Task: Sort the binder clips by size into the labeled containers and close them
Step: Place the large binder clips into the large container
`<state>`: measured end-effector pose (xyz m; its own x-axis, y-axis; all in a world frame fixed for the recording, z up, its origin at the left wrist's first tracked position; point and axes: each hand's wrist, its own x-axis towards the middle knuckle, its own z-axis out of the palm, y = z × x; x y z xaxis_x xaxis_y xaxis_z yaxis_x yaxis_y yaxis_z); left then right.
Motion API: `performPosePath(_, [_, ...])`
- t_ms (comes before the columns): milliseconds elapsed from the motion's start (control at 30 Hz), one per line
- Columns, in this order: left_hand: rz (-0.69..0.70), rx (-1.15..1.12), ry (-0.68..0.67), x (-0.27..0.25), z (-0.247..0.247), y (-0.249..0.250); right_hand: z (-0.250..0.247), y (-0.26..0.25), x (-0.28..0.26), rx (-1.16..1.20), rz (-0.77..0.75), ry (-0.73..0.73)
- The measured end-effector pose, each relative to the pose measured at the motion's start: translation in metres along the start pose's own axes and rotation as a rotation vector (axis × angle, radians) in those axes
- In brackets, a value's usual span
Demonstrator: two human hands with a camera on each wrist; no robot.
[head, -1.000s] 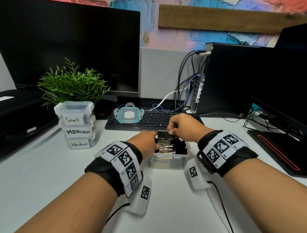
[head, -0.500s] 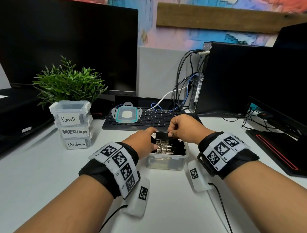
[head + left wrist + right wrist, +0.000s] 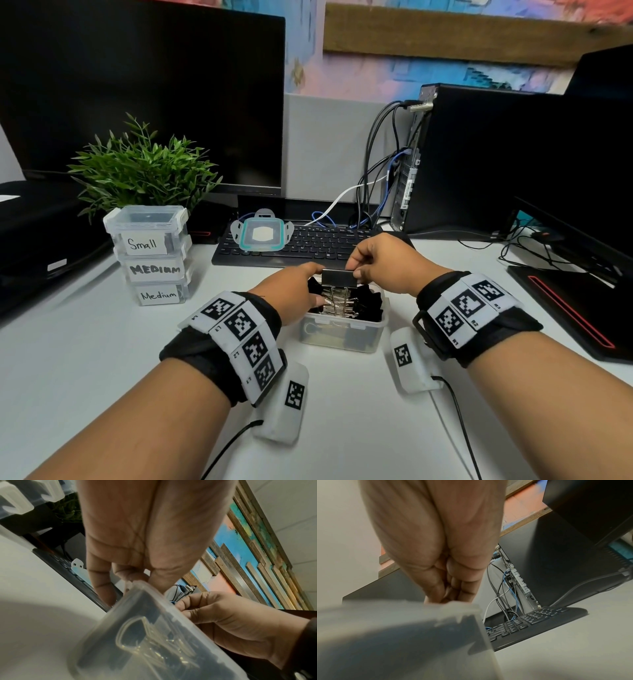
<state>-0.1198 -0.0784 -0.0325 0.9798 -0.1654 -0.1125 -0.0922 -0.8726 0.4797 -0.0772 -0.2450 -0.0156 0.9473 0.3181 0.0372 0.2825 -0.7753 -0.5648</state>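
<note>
An open clear container at the desk's middle holds several large black binder clips. One big binder clip stands upright above the pile, its silver wire handles hanging down into the box. My left hand pinches the clip's left end and my right hand pinches its right end. In the left wrist view my curled left fingers reach over the container rim. The right wrist view shows curled right fingers above the blurred container. The teal-edged lid lies on the keyboard.
Three closed containers labelled Small, MEDIUM and Medium are stacked at the left before a potted plant. A black keyboard lies behind the box. A computer tower with cables stands at the back right, a monitor at the back left.
My left fingers have come up from the container's left side to the clip's left end. My right hand keeps its hold on the clip, which has barely moved.
</note>
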Motion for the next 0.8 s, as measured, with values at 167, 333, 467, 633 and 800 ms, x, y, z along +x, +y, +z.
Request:
performPosePath(167, [0.013,-0.032,0.02,-0.001,0.0,0.0,0.003,0.0,0.001,0.04,-0.019,-0.014])
performPosePath(333, [0.017,-0.042,0.015,-0.002,0.0,-0.001,0.003,0.0,0.001,0.027,-0.047,-0.033])
performPosePath(467, [-0.001,-0.032,0.018,-0.001,0.001,-0.002,0.002,0.0,0.001,0.108,-0.062,-0.016])
performPosePath(633, [-0.024,-0.037,0.023,0.002,0.003,-0.004,0.005,-0.005,0.001,-0.003,-0.006,-0.042])
performPosePath(800, [-0.039,0.024,0.042,0.004,0.004,-0.005,0.01,-0.015,-0.002,-0.14,0.005,0.047])
